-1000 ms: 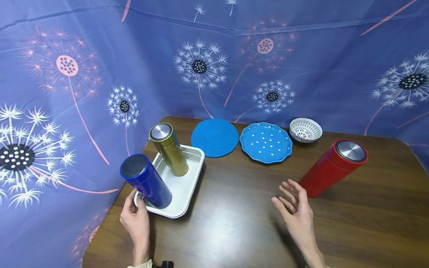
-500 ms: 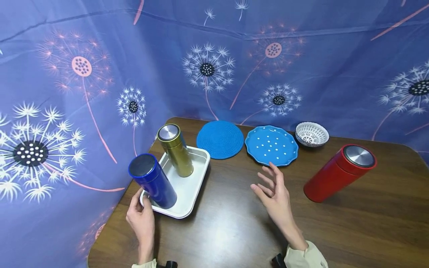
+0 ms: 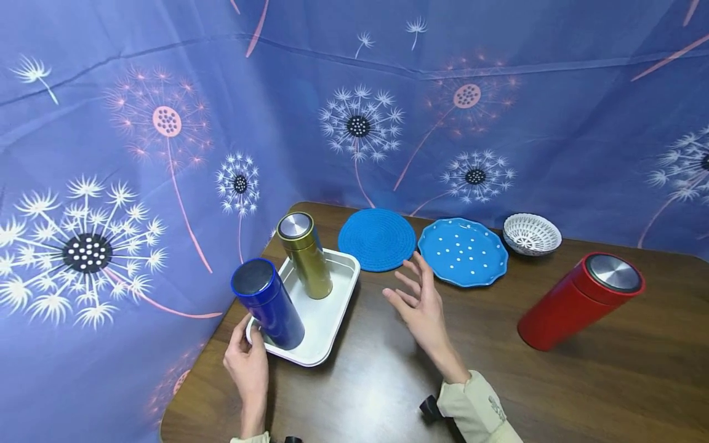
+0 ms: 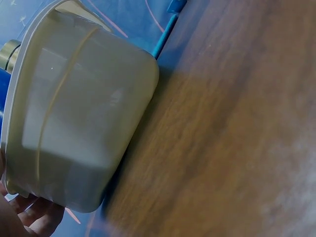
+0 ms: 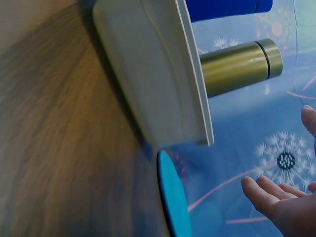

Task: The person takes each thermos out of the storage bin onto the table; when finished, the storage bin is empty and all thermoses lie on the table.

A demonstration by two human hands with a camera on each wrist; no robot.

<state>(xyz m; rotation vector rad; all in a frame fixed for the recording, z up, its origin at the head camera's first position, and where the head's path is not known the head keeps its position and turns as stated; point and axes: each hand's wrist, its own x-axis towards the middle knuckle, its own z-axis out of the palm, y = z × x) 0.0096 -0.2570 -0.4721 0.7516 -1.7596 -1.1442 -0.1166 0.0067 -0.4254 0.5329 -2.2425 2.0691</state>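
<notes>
- Left hand (image 3: 247, 364) sat at the lower left of the head view, fingers and thumb curled round the near corner of the white tray (image 3: 324, 311); the left wrist view showed fingertips under the tray's outer wall (image 4: 74, 148).
- Tray lay on the wooden table (image 3: 554, 394), left of frame centre. Blue flask (image 3: 268, 303) stood in its near end, just above the left hand; gold flask (image 3: 305, 255) stood in its far end.
- Right hand (image 3: 419, 303) hovered near frame centre, just right of the tray, fingers spread and relaxed, gripping nothing and touching nothing. Right wrist view confirmed an open palm (image 5: 281, 202) beside the tray edge (image 5: 163, 74).
- Red flask (image 3: 578, 301) stood at the right of the frame, well apart from both hands.
- Along the far table edge, left to right: blue mat (image 3: 376, 239), blue dotted plate (image 3: 463, 252), white basket bowl (image 3: 532, 234).
- Dandelion-print curtain (image 3: 166, 123) filled the upper frame.
</notes>
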